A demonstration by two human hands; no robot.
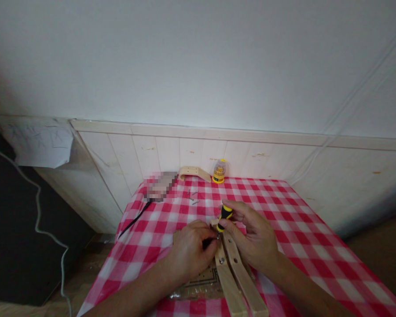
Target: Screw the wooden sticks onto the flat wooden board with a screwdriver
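Observation:
My right hand (258, 237) grips the yellow and black handle of a screwdriver (226, 212), held nearly upright with its tip down. Close by its tip, my left hand (190, 248) has thumb and forefinger pinched together; whatever lies between them is too small or hidden to make out. Under both hands are two pale, bent wooden strips, a left strip (229, 284) and a right strip (247, 281), side by side with a narrow gap. A metal fastener (221, 260) sits in the left strip. Beneath them lies a brown patterned piece in clear plastic (198, 288).
Several loose screws (194, 198) lie on the red-and-white checked tablecloth (303, 255). Near the wall stand a curved wooden piece (194, 171) and a clear, yellow-based bit case (219, 171). A blurred-out object (161, 186) with a black cord (134, 220) is at the back left.

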